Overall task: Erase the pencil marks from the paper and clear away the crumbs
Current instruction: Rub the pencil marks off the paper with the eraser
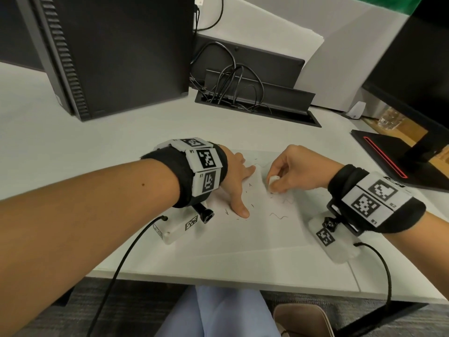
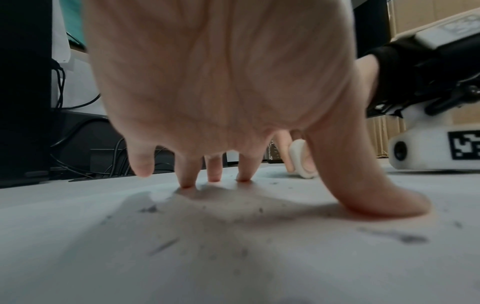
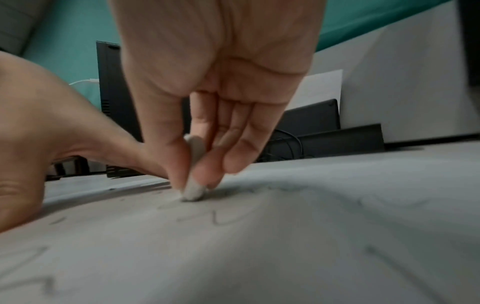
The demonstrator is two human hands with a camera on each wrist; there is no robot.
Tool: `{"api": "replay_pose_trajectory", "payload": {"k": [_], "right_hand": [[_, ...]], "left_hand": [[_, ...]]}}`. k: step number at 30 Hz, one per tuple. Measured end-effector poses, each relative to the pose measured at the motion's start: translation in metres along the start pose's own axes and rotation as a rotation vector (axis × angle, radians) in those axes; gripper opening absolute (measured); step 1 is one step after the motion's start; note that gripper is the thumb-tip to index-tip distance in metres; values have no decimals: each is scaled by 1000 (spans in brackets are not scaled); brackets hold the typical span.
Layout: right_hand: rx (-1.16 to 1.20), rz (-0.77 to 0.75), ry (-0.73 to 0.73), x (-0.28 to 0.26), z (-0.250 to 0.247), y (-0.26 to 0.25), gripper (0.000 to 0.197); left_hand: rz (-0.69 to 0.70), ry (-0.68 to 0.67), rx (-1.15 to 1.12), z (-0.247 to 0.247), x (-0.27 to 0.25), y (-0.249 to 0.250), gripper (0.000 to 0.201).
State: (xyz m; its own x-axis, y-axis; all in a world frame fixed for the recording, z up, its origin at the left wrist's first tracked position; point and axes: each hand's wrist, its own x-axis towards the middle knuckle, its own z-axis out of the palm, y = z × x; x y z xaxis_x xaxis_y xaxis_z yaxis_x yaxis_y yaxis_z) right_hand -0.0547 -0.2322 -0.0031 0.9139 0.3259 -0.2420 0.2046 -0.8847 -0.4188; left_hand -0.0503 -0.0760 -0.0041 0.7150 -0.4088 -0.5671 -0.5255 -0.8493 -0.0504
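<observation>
The paper (image 1: 243,229) sits in the lower middle of the head view on a white desk (image 1: 73,142), plain white with squiggly pencil marks (image 1: 278,216) and dark crumbs (image 2: 259,209) scattered about; left hand (image 1: 237,181) presses it flat, fingers spread straight; right hand (image 1: 296,172) pinches a small white eraser (image 1: 272,184), tip touching the sheet.

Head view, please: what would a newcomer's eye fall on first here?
Most likely the two hands meeting on the paper at the middle of the desk: the right hand pinches a white eraser against a pencil squiggle, while the left hand presses the sheet flat. Next, the dark computer tower standing behind on the left.
</observation>
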Motion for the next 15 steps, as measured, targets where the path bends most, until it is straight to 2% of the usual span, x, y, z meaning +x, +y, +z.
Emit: {"api": "replay_pose_trajectory", "payload": {"k": [3,7,11,15], "right_hand": [[31,6,-52,-3,2,0,8],[-6,24,31,-3,-1,4,8],[66,21,-40,-7,2,1,7],[1,21,16,-5,1,4,7]], "left_hand": [[-5,-6,8,0,1,0,108],[-10,-5,2,0,0,0,107],[-14,-6,15,-1,0,0,107],[-19,-7,16,-1,-1,1,107]]}}
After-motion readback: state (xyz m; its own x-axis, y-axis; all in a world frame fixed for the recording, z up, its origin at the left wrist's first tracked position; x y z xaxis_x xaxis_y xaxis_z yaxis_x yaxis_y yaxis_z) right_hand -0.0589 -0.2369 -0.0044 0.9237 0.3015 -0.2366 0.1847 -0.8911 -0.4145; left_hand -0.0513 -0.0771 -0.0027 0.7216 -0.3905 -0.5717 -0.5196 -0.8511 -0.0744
